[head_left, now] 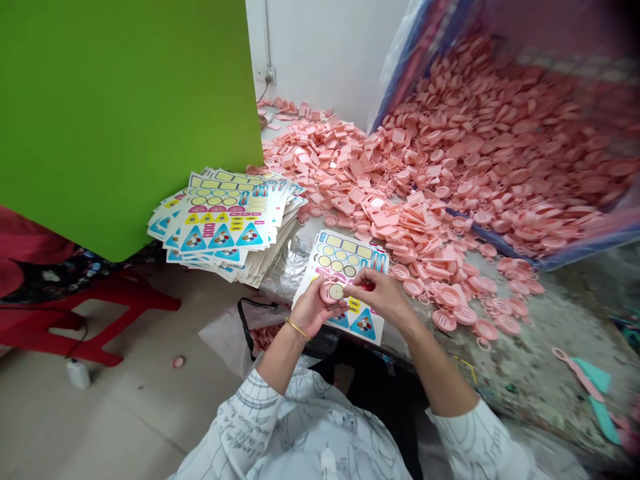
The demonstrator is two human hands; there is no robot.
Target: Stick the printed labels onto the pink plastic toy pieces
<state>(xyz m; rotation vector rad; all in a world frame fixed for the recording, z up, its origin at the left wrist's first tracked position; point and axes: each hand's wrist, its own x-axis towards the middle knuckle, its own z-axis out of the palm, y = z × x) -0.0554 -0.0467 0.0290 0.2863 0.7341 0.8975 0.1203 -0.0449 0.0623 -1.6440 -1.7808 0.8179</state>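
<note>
In my left hand (310, 312), fingers closed, is a small round pink plastic piece (325, 292). A round cream sticker (337, 291) lies at that piece, pinched at its right edge by the thumb and fingertips of my right hand (383, 297). Whether the sticker is fully stuck down, I cannot tell. Beneath both hands is a sticker sheet (365, 328) printed with yellow rectangles, circles and blue triangles; my hands cover part of it. To the left rises a thick stack of similar sticker sheets (220, 217).
Pink plastic pieces (350, 160) heap over the table (540, 360), spilling from a large blue-edged bin (545, 262). A green panel (125, 120) stands at left, above a red stool (125, 307). Pink and teal pieces (595, 393) lie far right. An open bag (265, 327) hangs below the table edge.
</note>
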